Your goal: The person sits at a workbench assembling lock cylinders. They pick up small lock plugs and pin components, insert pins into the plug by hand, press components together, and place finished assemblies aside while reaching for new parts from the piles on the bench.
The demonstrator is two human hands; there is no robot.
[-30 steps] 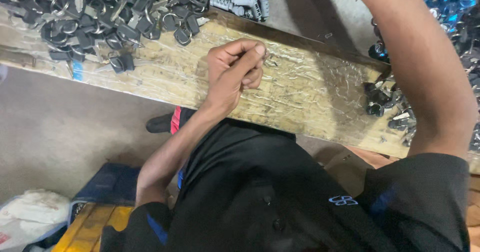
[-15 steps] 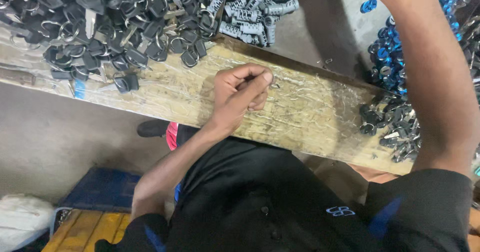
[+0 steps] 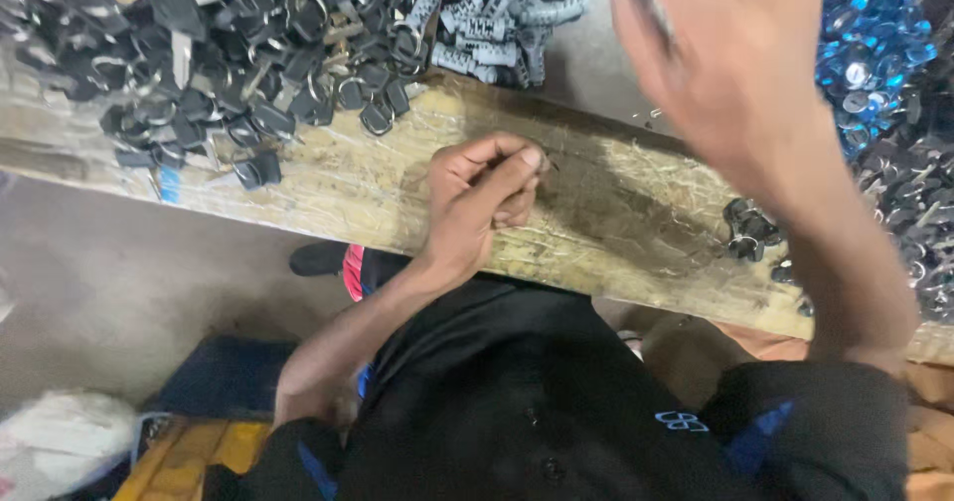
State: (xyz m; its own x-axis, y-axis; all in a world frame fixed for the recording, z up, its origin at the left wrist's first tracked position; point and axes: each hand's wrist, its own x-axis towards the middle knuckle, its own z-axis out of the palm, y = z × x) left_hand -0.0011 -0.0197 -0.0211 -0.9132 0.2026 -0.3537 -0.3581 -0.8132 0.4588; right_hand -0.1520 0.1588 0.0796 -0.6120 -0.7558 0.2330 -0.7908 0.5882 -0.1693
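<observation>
My left hand [image 3: 485, 201] rests on a scratched wooden board [image 3: 636, 213], fingertips pinched on a small thin metal piece [image 3: 548, 160] that is too small to make out. My right hand [image 3: 730, 79] is raised close to the camera and blurred; its fingers run out of the top of the frame, so whether it holds anything is hidden. A heap of black key-shaped pieces with metal rings [image 3: 248, 54] lies on the board's far left, beyond my left hand.
Grey ribbed plastic parts [image 3: 497, 9] lie at the top middle. Shiny blue pieces [image 3: 874, 44] and dark metal pieces [image 3: 753, 228] sit at the right. Below the board are a blue mat [image 3: 229, 377], a white cloth [image 3: 60, 441] and a black-and-red sandal [image 3: 333, 260].
My right arm has swung up from the far right pile toward the camera and is now blurred. My left hand stays pinched at the same spot on the board.
</observation>
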